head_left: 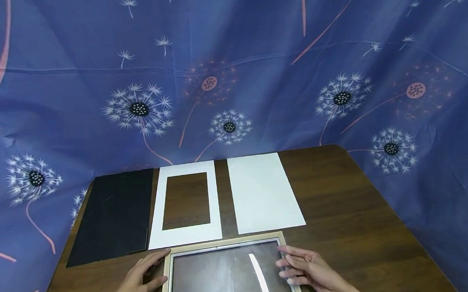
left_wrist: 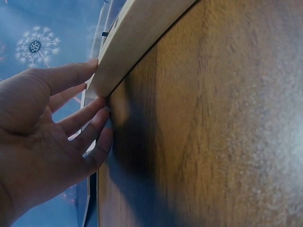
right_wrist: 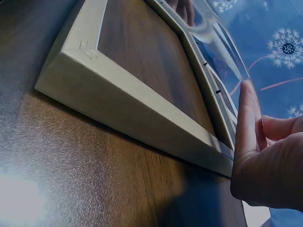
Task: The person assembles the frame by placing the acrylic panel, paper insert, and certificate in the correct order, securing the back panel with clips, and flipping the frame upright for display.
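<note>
I find the left hand (head_left: 135, 279) at lower left, thumb and fingers loosely spread, touching a corner of the wooden frame (head_left: 224, 243). That lies lower centre, far edge facing picture-top; its long axis I cannot confirm. At lower right, the right hand's (head_left: 313, 269) near-straight fingers touch the clear sheet (head_left: 219, 278).

Left grip (head_left: 134, 280), right grip (head_left: 312, 268), both relaxed
</note>
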`<state>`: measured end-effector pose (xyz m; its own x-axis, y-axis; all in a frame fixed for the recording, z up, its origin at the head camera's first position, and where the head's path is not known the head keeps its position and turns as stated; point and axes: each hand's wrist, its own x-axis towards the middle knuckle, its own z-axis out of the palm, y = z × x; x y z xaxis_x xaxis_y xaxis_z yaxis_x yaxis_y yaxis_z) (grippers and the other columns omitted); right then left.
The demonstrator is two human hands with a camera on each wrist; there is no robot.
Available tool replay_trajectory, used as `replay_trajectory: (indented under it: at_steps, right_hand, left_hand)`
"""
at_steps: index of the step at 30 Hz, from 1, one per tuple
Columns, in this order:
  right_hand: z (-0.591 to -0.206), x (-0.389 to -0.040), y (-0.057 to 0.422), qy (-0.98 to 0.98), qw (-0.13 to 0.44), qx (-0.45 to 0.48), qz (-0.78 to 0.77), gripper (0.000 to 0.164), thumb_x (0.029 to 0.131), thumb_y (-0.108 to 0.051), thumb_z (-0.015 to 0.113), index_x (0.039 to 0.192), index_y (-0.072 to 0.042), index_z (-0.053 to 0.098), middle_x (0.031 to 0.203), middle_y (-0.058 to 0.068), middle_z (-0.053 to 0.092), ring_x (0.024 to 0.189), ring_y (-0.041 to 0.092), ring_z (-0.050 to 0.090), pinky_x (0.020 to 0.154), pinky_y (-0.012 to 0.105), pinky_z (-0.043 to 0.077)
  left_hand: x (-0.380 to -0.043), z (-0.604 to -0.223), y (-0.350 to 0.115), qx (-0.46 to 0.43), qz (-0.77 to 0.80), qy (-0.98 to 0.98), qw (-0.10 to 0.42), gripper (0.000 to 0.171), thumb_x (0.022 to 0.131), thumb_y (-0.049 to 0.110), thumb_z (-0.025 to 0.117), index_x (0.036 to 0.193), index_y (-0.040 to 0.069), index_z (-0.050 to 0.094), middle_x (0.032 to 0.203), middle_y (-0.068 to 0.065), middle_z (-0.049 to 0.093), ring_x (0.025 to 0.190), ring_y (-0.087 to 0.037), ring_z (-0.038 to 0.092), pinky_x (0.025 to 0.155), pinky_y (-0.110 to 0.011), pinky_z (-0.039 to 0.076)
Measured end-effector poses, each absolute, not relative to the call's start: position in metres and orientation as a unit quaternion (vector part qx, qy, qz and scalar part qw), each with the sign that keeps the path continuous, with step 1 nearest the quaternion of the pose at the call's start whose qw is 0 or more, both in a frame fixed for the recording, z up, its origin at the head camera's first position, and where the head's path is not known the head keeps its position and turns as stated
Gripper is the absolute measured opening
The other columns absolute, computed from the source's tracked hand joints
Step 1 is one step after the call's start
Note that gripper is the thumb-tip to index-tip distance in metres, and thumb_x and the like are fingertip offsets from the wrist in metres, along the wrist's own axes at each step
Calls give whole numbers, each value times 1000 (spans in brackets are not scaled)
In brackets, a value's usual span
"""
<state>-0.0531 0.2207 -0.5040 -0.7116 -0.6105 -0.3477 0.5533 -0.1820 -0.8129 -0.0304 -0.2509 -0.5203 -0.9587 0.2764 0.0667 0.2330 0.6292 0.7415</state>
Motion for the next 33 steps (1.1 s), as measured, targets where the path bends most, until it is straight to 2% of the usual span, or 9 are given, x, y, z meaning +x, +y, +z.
replay_trajectory:
  at_steps: [10,14,17,19,23,27,30,33]
  right_hand:
    - [-509,-56,211,606,334,6,-722,58,97,-22,54,142,7,32,110,12,68,90,18,70,72,26,56]
    - [-508,-56,206,675,291,16,-677,58,93,-24,61,138,6,42,85,-1,68,71,7,64,65,25,56]
    - [-510,-54,201,748,223,-3,-626,49,90,-23,65,129,4,54,66,-7,56,54,-1,47,55,22,53]
    - [-512,-52,198,793,159,-27,-588,42,87,-20,68,122,3,61,63,-7,53,50,-2,45,49,22,52]
    - [-518,-47,192,866,27,-41,-497,32,77,-14,77,107,-2,71,64,-6,50,46,-1,43,37,17,40]
    - [-524,-46,189,889,-36,-47,-453,39,67,-5,83,105,-4,72,67,-8,50,50,-1,47,41,17,41]
    - [-529,-46,191,894,-64,-85,-436,41,65,-3,84,104,-4,72,68,-11,51,54,-3,46,47,17,41]
    - [-534,-47,195,887,-90,-143,-429,39,65,-4,84,102,-3,72,70,-9,52,54,-2,46,47,14,39]
  left_hand:
    - [-31,-521,-250,157,407,899,31,54,86,29,69,135,15,52,129,-6,56,105,-11,50,73,-25,47]
    - [-32,-521,-249,157,408,899,15,53,85,26,71,134,14,54,126,-6,58,103,-9,50,72,-25,47]
    - [-32,-521,-249,162,409,898,-1,53,83,23,72,133,13,55,124,-6,58,101,-8,50,72,-25,46]
    - [-32,-521,-249,167,404,899,-10,53,83,22,73,132,13,55,124,-6,59,101,-8,50,72,-25,46]
    - [-32,-520,-248,174,389,905,-17,53,83,23,72,132,14,55,126,-4,58,104,-8,50,73,-26,47]
    - [-32,-519,-248,182,379,907,-24,54,83,22,72,133,14,54,127,-5,58,106,-7,49,75,-27,47]
    - [-31,-519,-248,186,367,911,-33,54,83,21,73,133,13,54,127,-5,58,106,-8,49,76,-28,47]
    - [-30,-519,-248,180,360,916,-10,57,82,27,73,134,17,53,129,-4,57,111,-16,49,81,-38,47]
